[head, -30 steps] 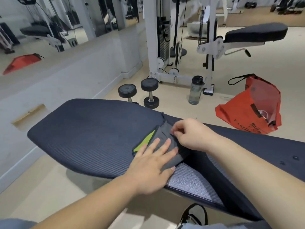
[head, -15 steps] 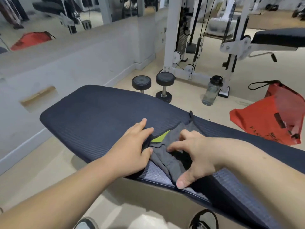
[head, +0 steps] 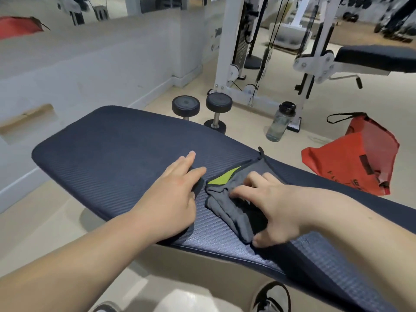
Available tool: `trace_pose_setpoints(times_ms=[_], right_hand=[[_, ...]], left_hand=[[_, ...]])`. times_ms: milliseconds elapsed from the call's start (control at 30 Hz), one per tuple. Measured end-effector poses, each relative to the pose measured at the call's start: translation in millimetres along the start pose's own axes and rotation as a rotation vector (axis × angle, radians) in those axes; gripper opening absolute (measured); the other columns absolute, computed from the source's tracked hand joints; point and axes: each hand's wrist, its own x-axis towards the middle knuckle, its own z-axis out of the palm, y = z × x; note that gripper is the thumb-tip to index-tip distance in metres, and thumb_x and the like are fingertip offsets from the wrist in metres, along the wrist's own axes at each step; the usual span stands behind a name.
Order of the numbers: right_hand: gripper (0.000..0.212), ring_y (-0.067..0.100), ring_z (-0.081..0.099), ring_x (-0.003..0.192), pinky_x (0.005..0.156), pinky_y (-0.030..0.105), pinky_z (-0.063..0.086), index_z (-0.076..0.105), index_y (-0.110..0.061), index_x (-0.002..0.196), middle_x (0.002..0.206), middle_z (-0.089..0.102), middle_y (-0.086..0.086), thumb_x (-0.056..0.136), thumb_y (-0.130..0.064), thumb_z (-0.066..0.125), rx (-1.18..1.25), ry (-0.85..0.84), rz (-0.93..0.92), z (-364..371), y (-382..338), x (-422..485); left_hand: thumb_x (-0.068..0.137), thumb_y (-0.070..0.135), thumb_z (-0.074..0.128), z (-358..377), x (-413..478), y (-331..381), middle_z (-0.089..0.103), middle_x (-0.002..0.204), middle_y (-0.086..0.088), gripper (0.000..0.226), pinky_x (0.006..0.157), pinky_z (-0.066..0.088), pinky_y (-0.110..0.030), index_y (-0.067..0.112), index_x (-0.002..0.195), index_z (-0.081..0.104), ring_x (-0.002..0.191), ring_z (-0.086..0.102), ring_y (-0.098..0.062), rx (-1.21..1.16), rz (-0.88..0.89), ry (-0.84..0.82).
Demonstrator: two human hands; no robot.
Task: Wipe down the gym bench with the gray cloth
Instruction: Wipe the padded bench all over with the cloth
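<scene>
Fingers of your right hand (head: 276, 208) curl down onto the crumpled gray cloth with the lime patch (head: 227, 199), gathering it on the dark navy ribbed gym bench pad (head: 117, 154). At its nine o'clock, your left hand (head: 173, 197) lies flat, fingers released. Wiping is not yet begun; next you need a firm bunch and long strokes.

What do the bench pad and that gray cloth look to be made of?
The bench pad looks like dark navy foam or rubbery vinyl, matte, judging by its fine ribbed lines. The gray cloth seems a soft woven or microfiber fabric: it bunches into folds under the right hand and shows a lime-green patch.
</scene>
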Motion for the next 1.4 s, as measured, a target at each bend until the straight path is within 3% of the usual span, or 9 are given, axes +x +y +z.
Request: trace_pose_setpoints(times_ms=[167,300,400,667,833,900,1167,1300,1400], right_hand=[[0.052,0.019,0.041,0.11,0.102,0.04,0.043,0.046,-0.044,0.132,0.115,0.04,-0.006,0.083,-0.045,0.064,0.146,0.219,-0.007,7,22,22],[0.05,0.034,0.045,0.128,0.107,0.048,0.044,0.051,-0.037,0.134,0.121,0.047,0.003,0.088,-0.055,0.052,0.305,0.457,0.304,14,47,50],[0.044,0.038,0.043,0.132,0.105,0.052,0.045,0.05,-0.024,0.132,0.135,0.047,0.012,0.096,-0.05,0.047,0.265,0.469,0.448,15,26,61],[0.037,0.029,0.053,0.12,0.089,0.044,0.053,0.051,-0.025,0.132,0.125,0.053,0.004,0.097,-0.038,0.051,0.059,0.581,-0.054,28,-50,32],[0.037,0.037,0.055,0.123,0.091,0.047,0.052,0.054,-0.017,0.129,0.129,0.056,0.013,0.098,-0.037,0.049,0.116,0.577,0.468,22,34,54],[0.036,0.038,0.056,0.121,0.09,0.047,0.051,0.053,-0.014,0.128,0.129,0.056,0.015,0.099,-0.034,0.049,0.152,0.582,0.533,25,35,52],[0.037,0.028,0.054,0.107,0.086,0.042,0.05,0.059,-0.029,0.131,0.113,0.056,0.003,0.094,-0.03,0.058,0.104,0.473,-0.207,45,-21,-1],[0.055,0.022,0.048,0.108,0.081,0.033,0.032,0.056,-0.046,0.134,0.118,0.052,-0.006,0.087,-0.016,0.058,0.011,0.402,-0.049,45,10,-26],[0.056,0.023,0.048,0.113,0.089,0.035,0.041,0.053,-0.046,0.135,0.122,0.051,-0.006,0.087,-0.018,0.056,0.083,0.417,0.122,55,23,-47]], left_hand=[[0.099,0.013,0.048,-2,1,5,0.004,0.171,0.008,0.059,0.114,0.007,-0.017,0.029,0.154,0.034,0.156,0.004,-0.012,-0.029,-0.007,0.021],[0.098,0.012,0.049,-1,-1,6,0.005,0.171,0.007,0.06,0.116,0.008,-0.017,0.029,0.154,0.035,0.157,0.005,-0.013,-0.033,0.0,0.003],[0.097,0.011,0.049,-5,-3,-1,0.006,0.171,0.006,0.06,0.119,0.01,-0.022,0.028,0.154,0.036,0.157,0.006,-0.015,-0.027,-0.037,0.01],[0.094,0.006,0.048,-11,-3,-8,0.009,0.171,0.002,0.064,0.117,0.01,-0.02,0.026,0.154,0.038,0.156,0.01,-0.018,-0.012,-0.096,0.035],[0.097,0.01,0.048,-8,-2,2,0.008,0.171,0.002,0.06,0.121,0.013,-0.026,0.026,0.154,0.036,0.157,0.009,-0.018,-0.03,-0.094,0.025],[0.099,0.015,0.048,-5,-2,7,0.009,0.171,0.002,0.058,0.122,0.011,-0.026,0.026,0.154,0.035,0.157,0.009,-0.018,-0.027,-0.055,0.009],[0.086,-0.001,0.043,4,17,40,0.017,0.169,0.001,0.07,0.119,0.025,-0.029,0.022,0.152,0.04,0.152,0.016,-0.018,-0.057,-0.036,0.006],[0.086,0.0,0.043,7,31,66,0.019,0.168,0.003,0.068,0.117,0.027,-0.033,0.024,0.15,0.044,0.152,0.015,-0.019,-0.123,-0.02,-0.015],[0.086,-0.002,0.042,13,39,90,0.019,0.169,0.002,0.069,0.119,0.025,-0.034,0.024,0.151,0.044,0.152,0.014,-0.02,-0.179,0.013,-0.05]])
